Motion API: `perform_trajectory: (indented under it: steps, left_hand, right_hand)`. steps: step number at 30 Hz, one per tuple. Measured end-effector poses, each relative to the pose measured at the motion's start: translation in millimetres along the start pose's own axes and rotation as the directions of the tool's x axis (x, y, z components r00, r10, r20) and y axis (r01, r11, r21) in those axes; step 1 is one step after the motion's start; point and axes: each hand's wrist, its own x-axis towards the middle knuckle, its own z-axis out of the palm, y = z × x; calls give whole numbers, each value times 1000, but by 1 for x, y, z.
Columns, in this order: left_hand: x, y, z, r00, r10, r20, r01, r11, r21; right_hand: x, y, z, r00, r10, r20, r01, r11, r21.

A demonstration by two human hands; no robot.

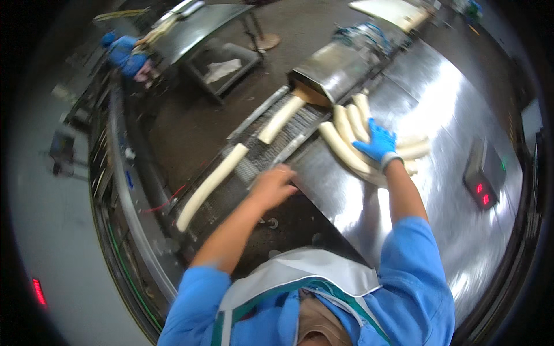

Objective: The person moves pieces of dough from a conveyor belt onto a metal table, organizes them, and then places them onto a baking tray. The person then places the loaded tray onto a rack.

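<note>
My right hand [378, 144], in a blue glove, lies with its fingers spread on a bunch of long pale rolls that look like dough [346, 147] on the steel table. More roll ends [414, 149] show to the right of that hand. Bare and slightly blurred, my left hand [273, 185] is over the near edge of the mesh conveyor [251, 170], its fingers loosely bent and apart with nothing visible in them. On the conveyor lie one long curved roll [210, 187] and a shorter one [281, 119], end to end, apart from my left hand.
A metal machine housing [337, 69] covers the conveyor's far part. A box with a red display [483, 173] stands on the steel table [450, 230] at the right. At the far left, a person in blue [127, 55] leans to another table [202, 26], near a grey bin [222, 72].
</note>
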Motion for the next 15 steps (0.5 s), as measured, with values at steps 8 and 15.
perform_trajectory:
  steps: [8,15]
  left_hand:
    - [-262,-218,-52,647,-699,-306,760,624,180]
    - [-283,-192,-59,564,-776,-282,825,546,146]
  right_hand:
    - [-135,-47,0,986,-169,7,169,981,-97]
    - [-132,-46,17,990,2,-143,-19,993,-119]
